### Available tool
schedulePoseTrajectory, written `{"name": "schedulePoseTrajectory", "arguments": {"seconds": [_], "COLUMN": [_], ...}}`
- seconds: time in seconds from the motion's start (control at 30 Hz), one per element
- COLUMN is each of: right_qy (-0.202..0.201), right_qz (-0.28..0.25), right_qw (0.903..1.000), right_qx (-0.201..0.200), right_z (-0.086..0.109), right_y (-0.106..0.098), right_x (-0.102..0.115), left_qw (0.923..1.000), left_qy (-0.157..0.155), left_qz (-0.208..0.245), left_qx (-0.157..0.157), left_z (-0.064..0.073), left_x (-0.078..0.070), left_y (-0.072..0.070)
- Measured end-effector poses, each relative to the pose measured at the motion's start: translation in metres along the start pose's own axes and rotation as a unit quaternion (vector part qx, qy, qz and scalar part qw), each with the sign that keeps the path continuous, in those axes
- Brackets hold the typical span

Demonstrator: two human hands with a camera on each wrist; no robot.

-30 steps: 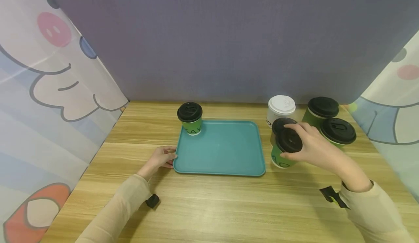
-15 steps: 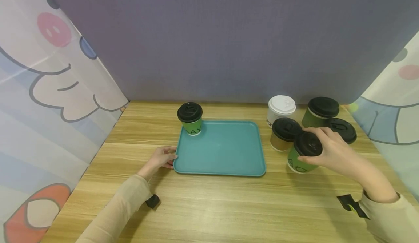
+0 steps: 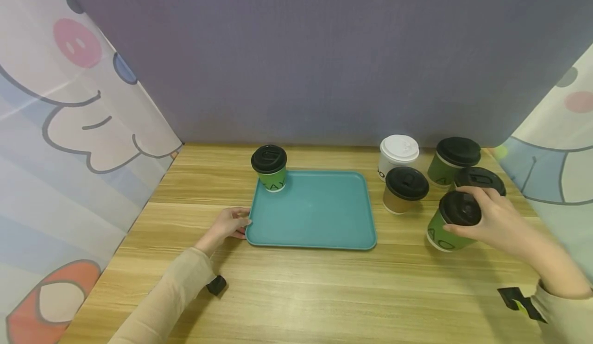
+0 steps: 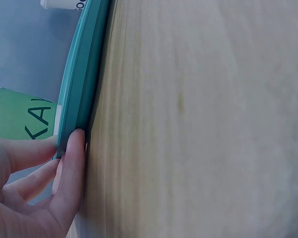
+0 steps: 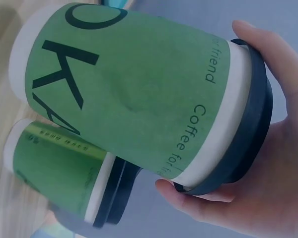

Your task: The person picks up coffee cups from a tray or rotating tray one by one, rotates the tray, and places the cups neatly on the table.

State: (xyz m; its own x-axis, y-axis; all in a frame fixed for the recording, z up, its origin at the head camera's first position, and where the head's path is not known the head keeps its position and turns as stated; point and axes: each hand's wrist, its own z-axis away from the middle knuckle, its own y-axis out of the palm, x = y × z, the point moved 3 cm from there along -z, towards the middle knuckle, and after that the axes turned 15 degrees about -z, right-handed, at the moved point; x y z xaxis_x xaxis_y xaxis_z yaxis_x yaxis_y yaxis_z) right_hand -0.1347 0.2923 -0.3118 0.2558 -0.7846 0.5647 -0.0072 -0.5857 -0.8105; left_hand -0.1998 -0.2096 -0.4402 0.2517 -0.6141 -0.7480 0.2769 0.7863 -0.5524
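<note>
My right hand (image 3: 498, 225) holds a green paper coffee cup (image 5: 124, 94) around its black lid (image 5: 251, 124), thumb on one side and fingers on the other. The cup is upright, right of the teal tray (image 3: 310, 210). At the tray's near left corner my left hand (image 3: 230, 223) pinches the rim between thumb and fingers, as the left wrist view shows. A smaller green cup (image 3: 273, 178) with a black lid stands at the tray's far left corner. Behind the held cup, another black-lidded cup (image 3: 482, 178) is partly hidden by my right hand.
Right of the tray stand a brown cup (image 3: 398, 202) with a black lid, a white cup (image 3: 386, 166) with a white lid and a green cup (image 3: 440, 171) at the back. A grey partition (image 3: 324, 61) rises behind the wooden table (image 3: 315, 297).
My right hand has carried the green cup rightward and nearer me, away from the brown cup, which now shows fully. The left hand and tray have stayed put.
</note>
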Motion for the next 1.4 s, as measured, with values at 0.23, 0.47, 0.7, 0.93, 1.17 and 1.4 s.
{"name": "schedulePoseTrajectory", "arguments": {"seconds": [0.23,0.47,0.7,0.93,1.17,1.4], "right_qy": [0.02,0.042,0.06,0.074,0.073,0.085], "right_qz": [0.017,0.014,0.011,0.019,0.015,0.022], "right_qw": [0.9996,0.9989,0.998,0.997,0.9972,0.9961], "right_qx": [0.012,0.011,0.015,0.013,0.006,0.005], "right_z": [0.007,0.012,0.014,0.015,0.017,0.02], "right_y": [-0.005,-0.01,-0.011,-0.013,-0.016,-0.018], "right_x": [-0.015,-0.029,-0.046,-0.056,-0.064,-0.069], "left_qw": [1.0,1.0,0.9999,1.0,1.0,1.0], "left_qy": [-0.003,-0.001,-0.002,0.001,0.001,0.002], "left_qz": [0.001,0.003,0.01,0.004,0.002,0.006], "left_qx": [-0.001,0.001,0.0,-0.005,-0.004,-0.001], "left_z": [0.0,0.0,0.0,0.001,0.001,0.001], "left_x": [-0.001,0.0,0.0,-0.002,-0.002,-0.002], "left_y": [-0.001,0.0,0.0,0.0,0.0,0.0]}}
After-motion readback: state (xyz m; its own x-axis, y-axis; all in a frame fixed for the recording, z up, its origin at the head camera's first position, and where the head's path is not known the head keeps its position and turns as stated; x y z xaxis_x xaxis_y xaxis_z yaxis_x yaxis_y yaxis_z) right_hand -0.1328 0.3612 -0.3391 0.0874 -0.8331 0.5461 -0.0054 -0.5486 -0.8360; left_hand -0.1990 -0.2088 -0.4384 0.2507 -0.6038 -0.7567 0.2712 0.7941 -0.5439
